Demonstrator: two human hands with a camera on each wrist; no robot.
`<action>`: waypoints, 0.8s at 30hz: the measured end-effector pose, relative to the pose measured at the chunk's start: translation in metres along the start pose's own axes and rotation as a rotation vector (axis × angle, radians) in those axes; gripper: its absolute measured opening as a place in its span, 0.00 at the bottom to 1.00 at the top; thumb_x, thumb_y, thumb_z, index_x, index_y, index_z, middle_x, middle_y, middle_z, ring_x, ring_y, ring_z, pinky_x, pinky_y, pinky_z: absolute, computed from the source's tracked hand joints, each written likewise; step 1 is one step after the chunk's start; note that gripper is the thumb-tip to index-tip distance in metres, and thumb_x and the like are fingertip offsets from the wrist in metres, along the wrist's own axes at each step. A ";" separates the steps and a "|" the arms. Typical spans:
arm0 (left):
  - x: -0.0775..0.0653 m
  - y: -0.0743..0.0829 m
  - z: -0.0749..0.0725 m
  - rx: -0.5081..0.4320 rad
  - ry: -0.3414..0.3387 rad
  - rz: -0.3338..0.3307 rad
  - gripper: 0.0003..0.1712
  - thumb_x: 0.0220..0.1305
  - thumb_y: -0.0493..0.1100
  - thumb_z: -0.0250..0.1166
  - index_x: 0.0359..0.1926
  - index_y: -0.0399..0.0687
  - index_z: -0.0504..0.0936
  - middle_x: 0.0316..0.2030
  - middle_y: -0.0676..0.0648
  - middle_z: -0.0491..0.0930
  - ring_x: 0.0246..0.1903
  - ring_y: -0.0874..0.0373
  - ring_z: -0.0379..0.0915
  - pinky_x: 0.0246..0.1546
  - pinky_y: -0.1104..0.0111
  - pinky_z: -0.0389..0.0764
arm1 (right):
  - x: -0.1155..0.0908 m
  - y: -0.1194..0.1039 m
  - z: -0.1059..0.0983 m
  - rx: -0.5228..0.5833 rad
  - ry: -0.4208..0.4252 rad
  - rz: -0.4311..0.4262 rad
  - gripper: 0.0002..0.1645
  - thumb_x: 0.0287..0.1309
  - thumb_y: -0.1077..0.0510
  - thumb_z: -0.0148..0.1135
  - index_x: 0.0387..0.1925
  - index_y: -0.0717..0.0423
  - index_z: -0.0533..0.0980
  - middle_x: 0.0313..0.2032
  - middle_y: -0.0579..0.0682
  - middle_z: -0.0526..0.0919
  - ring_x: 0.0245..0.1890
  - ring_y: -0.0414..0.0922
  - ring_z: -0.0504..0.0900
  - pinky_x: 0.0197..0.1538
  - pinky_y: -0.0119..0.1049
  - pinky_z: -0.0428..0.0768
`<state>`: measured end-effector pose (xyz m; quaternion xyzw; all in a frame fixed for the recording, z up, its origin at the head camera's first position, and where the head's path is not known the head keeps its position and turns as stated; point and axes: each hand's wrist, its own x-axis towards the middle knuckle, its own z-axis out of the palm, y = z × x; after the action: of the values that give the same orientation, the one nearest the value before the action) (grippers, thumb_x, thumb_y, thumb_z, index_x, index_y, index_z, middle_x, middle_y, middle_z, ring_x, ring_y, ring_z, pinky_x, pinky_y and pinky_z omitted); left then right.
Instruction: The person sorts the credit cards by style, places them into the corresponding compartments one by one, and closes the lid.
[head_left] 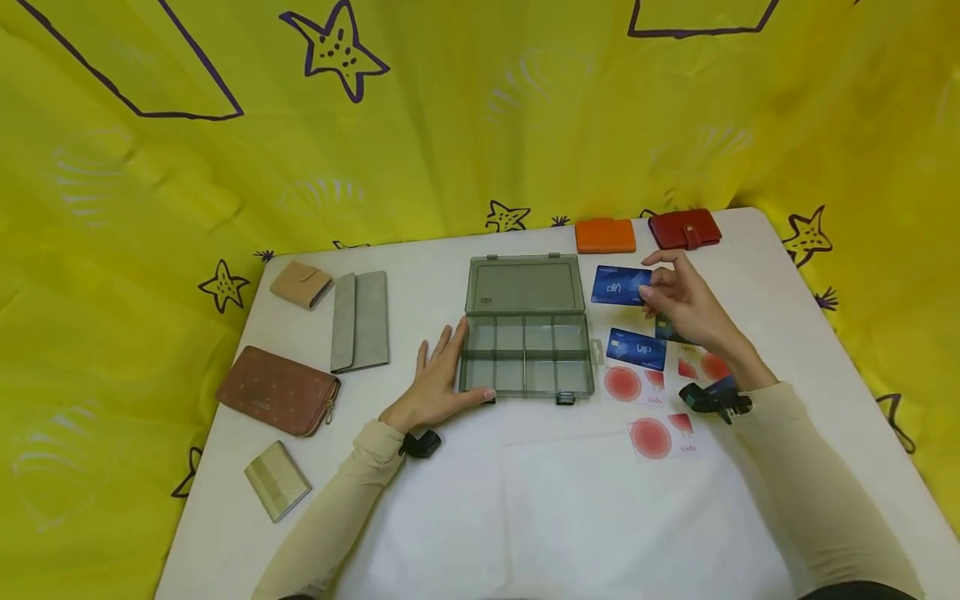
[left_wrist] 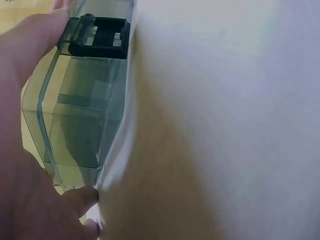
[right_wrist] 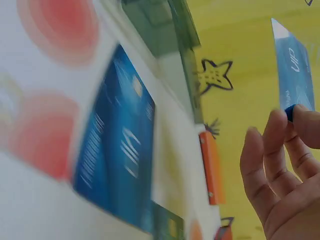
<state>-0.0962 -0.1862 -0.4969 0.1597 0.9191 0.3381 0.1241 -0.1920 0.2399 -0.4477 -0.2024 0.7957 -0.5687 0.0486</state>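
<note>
A blue VIP card is pinched between thumb and fingers of my right hand, raised above the table's right side. The right wrist view shows the held card standing up from the fingertips. A clear grey-green compartment box lies in the middle with its lid folded back. My left hand rests against the box's left side, fingers spread and thumb along its front edge. In the left wrist view the thumb lies beside a black latch. Another blue VIP card lies right of the box.
Red-and-white cards and a dark green card lie at the right. An orange wallet and red wallet sit at the back. At left are a tan wallet, grey wallet, brown purse and beige wallet.
</note>
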 end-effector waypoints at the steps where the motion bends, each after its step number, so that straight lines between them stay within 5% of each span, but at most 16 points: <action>1: 0.000 0.000 0.000 -0.001 0.004 0.002 0.71 0.65 0.68 0.71 0.86 0.58 0.28 0.86 0.51 0.34 0.86 0.52 0.24 0.80 0.43 0.19 | -0.001 0.001 0.003 0.034 -0.005 0.002 0.24 0.77 0.69 0.55 0.68 0.56 0.62 0.36 0.54 0.75 0.32 0.45 0.86 0.42 0.29 0.87; 6: 0.001 0.001 0.000 0.001 0.017 0.006 0.71 0.64 0.69 0.70 0.86 0.58 0.28 0.86 0.50 0.36 0.86 0.51 0.26 0.80 0.44 0.20 | -0.003 0.001 0.017 0.184 -0.010 0.056 0.21 0.77 0.68 0.56 0.66 0.58 0.66 0.40 0.52 0.76 0.36 0.44 0.92 0.43 0.33 0.89; 13: 0.000 0.001 0.004 -0.003 0.053 0.010 0.71 0.62 0.68 0.72 0.87 0.57 0.31 0.86 0.47 0.40 0.86 0.48 0.29 0.80 0.42 0.22 | -0.004 -0.013 0.048 0.269 0.011 0.088 0.29 0.70 0.71 0.64 0.70 0.69 0.71 0.42 0.46 0.86 0.35 0.42 0.93 0.40 0.35 0.88; 18: -0.001 0.000 0.008 0.019 0.069 0.006 0.72 0.61 0.77 0.66 0.86 0.60 0.29 0.86 0.48 0.42 0.86 0.50 0.30 0.81 0.44 0.21 | -0.007 -0.024 0.075 0.207 -0.042 0.102 0.34 0.63 0.70 0.72 0.70 0.68 0.74 0.44 0.44 0.85 0.39 0.33 0.89 0.46 0.27 0.87; 24: -0.001 0.005 0.010 0.040 0.076 -0.035 0.72 0.61 0.76 0.67 0.86 0.61 0.28 0.86 0.51 0.41 0.86 0.53 0.27 0.81 0.45 0.20 | -0.005 -0.031 0.110 0.105 -0.159 0.074 0.34 0.59 0.69 0.75 0.67 0.69 0.76 0.43 0.57 0.84 0.38 0.37 0.83 0.46 0.24 0.84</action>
<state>-0.0910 -0.1765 -0.5011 0.1330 0.9324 0.3233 0.0919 -0.1455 0.1364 -0.4580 -0.2143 0.7655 -0.5896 0.1431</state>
